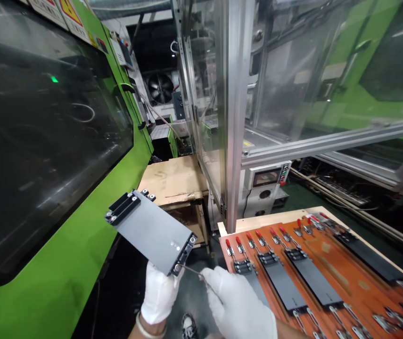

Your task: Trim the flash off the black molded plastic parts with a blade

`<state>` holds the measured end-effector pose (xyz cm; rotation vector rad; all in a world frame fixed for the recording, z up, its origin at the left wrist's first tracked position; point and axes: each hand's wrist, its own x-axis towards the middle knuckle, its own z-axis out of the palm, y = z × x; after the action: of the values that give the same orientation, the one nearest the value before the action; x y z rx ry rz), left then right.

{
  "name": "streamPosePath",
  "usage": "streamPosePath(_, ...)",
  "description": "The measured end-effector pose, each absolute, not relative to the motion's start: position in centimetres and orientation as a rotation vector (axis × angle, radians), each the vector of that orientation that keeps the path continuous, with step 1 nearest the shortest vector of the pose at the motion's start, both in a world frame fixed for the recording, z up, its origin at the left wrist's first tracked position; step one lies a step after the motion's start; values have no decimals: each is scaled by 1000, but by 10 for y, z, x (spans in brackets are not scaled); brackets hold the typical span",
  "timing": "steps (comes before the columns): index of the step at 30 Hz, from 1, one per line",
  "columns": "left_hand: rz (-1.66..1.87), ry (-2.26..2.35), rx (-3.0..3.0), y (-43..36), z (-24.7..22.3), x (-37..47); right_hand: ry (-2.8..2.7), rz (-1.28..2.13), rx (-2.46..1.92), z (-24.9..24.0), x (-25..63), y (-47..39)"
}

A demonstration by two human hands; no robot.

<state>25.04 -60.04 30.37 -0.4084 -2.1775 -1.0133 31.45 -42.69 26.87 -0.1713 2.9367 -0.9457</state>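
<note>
My left hand (159,292), in a white glove, holds a flat dark grey plastic panel (151,229) by its near end, tilted up and away to the left. The panel has black brackets at both ends. My right hand (236,306), also gloved, pinches a thin metal tool (191,270) whose tip touches the panel's near corner. Both hands are low in the view, left of the fixture board.
An orange fixture board (346,278) with red-handled toggle clamps holds several dark panels at the right. A green moulding machine (63,254) with a dark window fills the left. Cardboard (176,181) lies on a wooden stand ahead, next to an aluminium-framed enclosure (234,117).
</note>
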Motion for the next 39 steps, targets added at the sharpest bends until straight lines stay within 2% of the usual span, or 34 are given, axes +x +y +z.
streamPosePath(4, -1065, -2108, -387, -594, 307, 250, 2957, -955, 19, 275, 318, -433)
streamPosePath(8, -1142, -2125, -316, -598, 294, 247, 2870, -1030, -181, 272, 318, -429)
streamPosePath(11, -1131, -2142, -311, -602, 287, 246, 2834, -1122, -166, 274, 317, -424)
streamPosePath(15, -942, -2146, -420, -603, 294, 248, 2819, -1315, -270, 299, 305, -414)
streamPosePath(20, -1014, -2121, -508, -595, 314, 256, 2866, -1397, -466, 329, 280, -406)
streamPosePath(24, -1099, -2099, -517, -592, 322, 259, 2940, -1280, -453, 327, 274, -408)
streamPosePath(31, -1015, -2095, -547, -599, 319, 257, 3001, -1137, -696, 315, 284, -412)
streamPosePath(39, -856, -2236, -924, -631, 316, 253, 3125, -287, -1156, 351, 261, -386)
